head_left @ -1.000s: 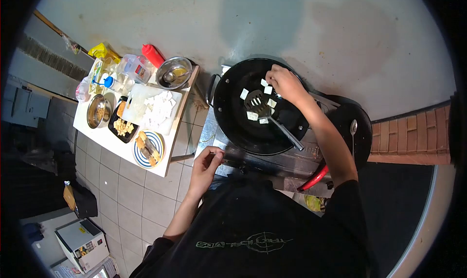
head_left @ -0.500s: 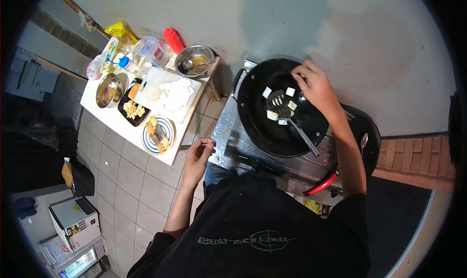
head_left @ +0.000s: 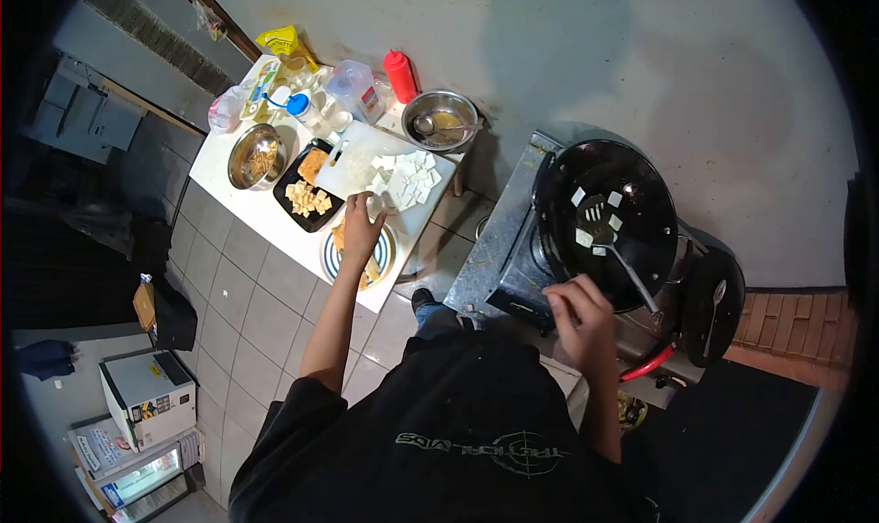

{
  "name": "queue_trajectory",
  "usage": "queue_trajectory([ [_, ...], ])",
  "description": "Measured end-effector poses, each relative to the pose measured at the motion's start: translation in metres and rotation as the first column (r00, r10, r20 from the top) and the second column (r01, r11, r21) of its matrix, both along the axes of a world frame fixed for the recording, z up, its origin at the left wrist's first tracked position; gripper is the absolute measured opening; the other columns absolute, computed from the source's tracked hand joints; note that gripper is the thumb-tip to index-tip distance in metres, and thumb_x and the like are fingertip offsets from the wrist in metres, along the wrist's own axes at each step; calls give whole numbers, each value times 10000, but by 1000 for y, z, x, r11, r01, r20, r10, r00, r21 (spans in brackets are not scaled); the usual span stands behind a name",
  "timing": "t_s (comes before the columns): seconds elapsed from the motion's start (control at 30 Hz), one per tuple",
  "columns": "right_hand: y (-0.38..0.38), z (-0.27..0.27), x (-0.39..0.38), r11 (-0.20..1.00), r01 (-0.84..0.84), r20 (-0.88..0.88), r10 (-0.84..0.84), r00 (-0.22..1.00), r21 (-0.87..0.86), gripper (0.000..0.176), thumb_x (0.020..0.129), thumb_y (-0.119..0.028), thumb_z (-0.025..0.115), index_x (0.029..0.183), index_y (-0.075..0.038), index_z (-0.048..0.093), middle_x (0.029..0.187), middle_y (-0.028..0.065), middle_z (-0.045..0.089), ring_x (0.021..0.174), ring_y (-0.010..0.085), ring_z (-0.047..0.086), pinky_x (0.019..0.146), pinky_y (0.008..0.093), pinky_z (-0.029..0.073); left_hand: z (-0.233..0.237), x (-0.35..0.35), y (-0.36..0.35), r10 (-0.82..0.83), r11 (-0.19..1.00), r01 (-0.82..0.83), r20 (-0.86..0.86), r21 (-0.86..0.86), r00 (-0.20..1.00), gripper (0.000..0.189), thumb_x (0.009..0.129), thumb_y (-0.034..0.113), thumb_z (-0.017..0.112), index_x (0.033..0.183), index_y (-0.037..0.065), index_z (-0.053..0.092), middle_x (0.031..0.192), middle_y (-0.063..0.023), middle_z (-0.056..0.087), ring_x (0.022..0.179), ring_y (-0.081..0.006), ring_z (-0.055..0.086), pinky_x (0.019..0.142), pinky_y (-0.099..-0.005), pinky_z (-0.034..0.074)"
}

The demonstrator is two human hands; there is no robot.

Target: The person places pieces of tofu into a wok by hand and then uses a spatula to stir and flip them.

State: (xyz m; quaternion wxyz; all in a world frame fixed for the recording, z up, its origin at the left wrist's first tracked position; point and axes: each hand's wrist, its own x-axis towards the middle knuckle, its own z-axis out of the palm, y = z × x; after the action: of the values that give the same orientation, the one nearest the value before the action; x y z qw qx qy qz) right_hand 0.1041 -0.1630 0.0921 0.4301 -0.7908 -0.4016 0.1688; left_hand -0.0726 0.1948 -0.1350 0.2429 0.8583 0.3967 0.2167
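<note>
My left hand (head_left: 363,228) is over the table, between the striped plate (head_left: 388,259) and the white cutting board (head_left: 355,153); its fingers are apart and hold nothing visible. White square pieces (head_left: 407,177) lie spread on the board. My right hand (head_left: 582,314), fingers curled, hangs in front of the black wok (head_left: 645,180); whether it holds anything is hidden. Inside the wok are several white pieces (head_left: 584,237) and a slotted spatula (head_left: 632,273), its handle leaning toward the near rim.
A black tray (head_left: 291,204) with yellowish pieces, two metal bowls (head_left: 252,157), a red bottle (head_left: 400,76) and a plastic container (head_left: 355,91) stand on the table. Right of the stove (head_left: 499,269) lies a black lid or pan (head_left: 723,290) with a spoon.
My left hand has moved forward from the table's near side to the board's edge. My right hand has drawn back from above the wok. The view has shifted.
</note>
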Motion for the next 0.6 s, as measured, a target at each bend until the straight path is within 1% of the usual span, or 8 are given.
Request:
queue_trajectory([
  [0.03,6,-4,-10,1000,1,-63,-3,998,-17,74,912,-32,616,950,5,667,841,109,585,635,212,579,560,305,440,-4,2,8,-14,998,13,23,58,1000,498,796,145,763,1236,47,551,1214,-209,537,1092,-387,570,924,-453,480],
  [0.13,28,-14,-39,998,43,-108,-39,993,36,64,902,-15,621,925,17,671,789,67,544,586,136,490,540,276,375,-15,6,28,-40,996,41,-19,74,999,508,780,144,767,1234,52,557,1210,-211,532,1109,-407,538,951,-465,451],
  [0.2,40,-8,-51,999,22,-122,-25,992,-25,63,910,-34,623,946,-12,669,839,109,577,633,222,576,584,319,435,-18,11,38,-52,997,58,-102,58,993,481,766,146,773,1196,53,578,1171,-200,545,1058,-400,547,920,-474,454],
  [0.33,54,-16,-66,996,21,-14,-23,1000,-86,48,906,-34,632,944,-24,659,798,100,544,648,223,571,585,332,425,-20,15,47,-66,997,69,-115,31,991,424,754,143,778,1125,52,595,1117,-179,563,1013,-388,553,887,-478,456],
  [0.4,59,-20,-75,996,50,-30,-52,998,-77,50,903,-31,635,947,-25,659,802,100,548,649,226,571,588,334,429,-24,16,53,-89,996,89,-66,-10,994,341,754,124,771,1039,42,605,1032,-168,591,987,-381,566,868,-477,462],
  [0.53,66,-29,-93,995,94,-68,-97,993,-42,56,897,-20,641,949,-29,659,813,102,558,657,230,570,599,338,441,-38,20,67,-148,989,148,-3,7,989,283,754,90,757,988,28,610,941,-170,599,895,-376,591,809,-463,486],
  [0.57,68,-31,-97,994,99,-65,-102,993,-42,56,897,-20,641,949,-29,659,813,102,558,657,230,570,599,338,441,-39,20,70,-155,987,156,24,-47,988,262,757,77,749,970,12,610,909,-176,616,854,-366,610,779,-445,499],
  [0.6,70,-34,-101,994,110,-44,-110,993,-13,63,897,-13,639,947,-30,672,798,79,564,626,183,544,569,306,414,-37,22,73,-161,981,165,53,-97,986,242,760,64,741,951,-3,609,876,-182,633,812,-357,629,749,-428,512],
])
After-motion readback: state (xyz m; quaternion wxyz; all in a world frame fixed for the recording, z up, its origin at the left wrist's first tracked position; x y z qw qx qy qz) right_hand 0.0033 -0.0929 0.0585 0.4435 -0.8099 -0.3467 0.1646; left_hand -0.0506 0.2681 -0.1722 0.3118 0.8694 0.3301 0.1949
